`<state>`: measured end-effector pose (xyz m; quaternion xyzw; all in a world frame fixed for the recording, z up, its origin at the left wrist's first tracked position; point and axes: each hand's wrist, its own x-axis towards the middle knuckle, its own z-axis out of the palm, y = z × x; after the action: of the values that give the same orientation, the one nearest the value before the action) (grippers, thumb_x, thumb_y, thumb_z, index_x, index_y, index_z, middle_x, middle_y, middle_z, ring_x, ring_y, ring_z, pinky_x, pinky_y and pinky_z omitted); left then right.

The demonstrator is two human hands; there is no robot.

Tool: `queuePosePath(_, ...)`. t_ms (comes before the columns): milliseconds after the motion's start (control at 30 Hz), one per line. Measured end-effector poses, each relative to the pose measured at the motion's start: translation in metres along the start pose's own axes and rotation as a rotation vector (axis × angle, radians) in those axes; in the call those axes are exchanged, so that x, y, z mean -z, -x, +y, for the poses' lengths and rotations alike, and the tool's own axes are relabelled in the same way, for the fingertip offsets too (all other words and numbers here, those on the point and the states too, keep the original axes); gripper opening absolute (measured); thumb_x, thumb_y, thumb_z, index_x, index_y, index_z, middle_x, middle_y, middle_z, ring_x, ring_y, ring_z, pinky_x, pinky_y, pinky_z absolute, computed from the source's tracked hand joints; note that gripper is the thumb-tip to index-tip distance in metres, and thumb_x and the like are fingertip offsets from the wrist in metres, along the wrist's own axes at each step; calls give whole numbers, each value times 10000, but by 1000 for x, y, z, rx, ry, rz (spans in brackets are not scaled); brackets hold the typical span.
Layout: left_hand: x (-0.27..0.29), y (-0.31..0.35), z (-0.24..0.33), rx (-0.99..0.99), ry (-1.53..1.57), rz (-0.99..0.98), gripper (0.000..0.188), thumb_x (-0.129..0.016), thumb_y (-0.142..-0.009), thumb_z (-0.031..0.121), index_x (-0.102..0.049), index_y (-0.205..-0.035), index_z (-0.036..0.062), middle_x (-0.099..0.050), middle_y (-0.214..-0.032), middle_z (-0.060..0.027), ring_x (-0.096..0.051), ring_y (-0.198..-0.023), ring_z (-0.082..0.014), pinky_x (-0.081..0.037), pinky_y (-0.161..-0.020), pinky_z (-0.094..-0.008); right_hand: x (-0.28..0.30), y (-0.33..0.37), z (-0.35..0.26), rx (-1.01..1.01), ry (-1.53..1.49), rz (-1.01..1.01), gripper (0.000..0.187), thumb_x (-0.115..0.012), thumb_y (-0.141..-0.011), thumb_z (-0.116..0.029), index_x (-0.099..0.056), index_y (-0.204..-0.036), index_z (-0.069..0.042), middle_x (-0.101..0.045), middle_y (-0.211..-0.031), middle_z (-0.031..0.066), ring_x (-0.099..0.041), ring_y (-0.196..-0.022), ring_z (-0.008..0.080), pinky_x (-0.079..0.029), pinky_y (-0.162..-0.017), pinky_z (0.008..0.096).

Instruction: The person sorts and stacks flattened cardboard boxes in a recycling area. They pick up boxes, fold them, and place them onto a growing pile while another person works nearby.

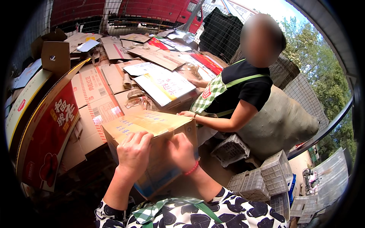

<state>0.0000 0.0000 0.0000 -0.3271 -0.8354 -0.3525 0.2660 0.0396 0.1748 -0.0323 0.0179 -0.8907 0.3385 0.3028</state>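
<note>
Left hand (133, 151): fingers bent over the top near edge of a brown cardboard box (161, 167), clamped on it. Right hand (182, 152): curled against the same edge farther right, fingertips hidden; cannot tell whether it pinches the board. Red bracelet (192, 168) on the right wrist. Hands apart, box face showing between them.

Box tilted, at the near edge of a broad pile of flattened cardboard (89, 91); whether it rests there cannot be told. Handwriting on its top, blue patch low on its near face.

Co-worker in black top and green checked apron (213, 89) stands by the pile's right edge. Co-worker's nearer hand (186, 114) at the box's far right corner; other hand (198, 83) beside a white printed panel (163, 85) lying on the pile.

Pile's left edge: large red panel (49, 140), curved, standing upright. Behind it, an open brown carton (56, 57).

Right of the pile: bulging pale sack (273, 117), grey plastic crates (275, 173) below it. Beyond the pile's far edge, wire fencing and a red truck (152, 9).
</note>
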Motion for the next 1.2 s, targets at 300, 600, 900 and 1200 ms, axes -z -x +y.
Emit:
queuePosePath(300, -1, 0, 0, -2, -2, 10, 280, -662, -623, 44, -574, -885, 90, -590, -867, -38, -572, -791, -244, -468, -654, -335, 1, 0, 0, 8, 6, 11, 166, -625, -744, -41, -462, -758, -15, -499, -732, 142, -515, -697, 335, -419, -619, 397)
queuePosePath(600, 0, 1, 0, -2, -5, 0, 281, -668, -619, 49, -582, -883, 94, -594, -871, -35, -577, -802, -235, -472, -654, -331, 1, 0, -1, -1, 1, 11, 164, -627, -749, -47, -465, -748, -18, -500, -718, 140, -517, -669, 332, -417, -599, 395)
queuePosePath(900, -2, 1, -2, -15, -10, 9, 274, -669, -622, 60, -583, -880, 95, -594, -870, -35, -578, -802, -234, -474, -655, -334, 0, 1, 0, -7, 6, 12, 169, -628, -751, -52, -463, -739, -17, -503, -717, 142, -520, -658, 333, -416, -582, 395)
queuePosePath(1200, -5, 4, -5, -21, -33, 4, 273, -673, -619, 65, -584, -875, 96, -594, -864, -30, -577, -791, -230, -473, -648, -329, 0, 0, -1, -14, 37, -3, 170, -624, -751, -59, -461, -727, -17, -510, -705, 144, -525, -644, 333, -416, -566, 397)
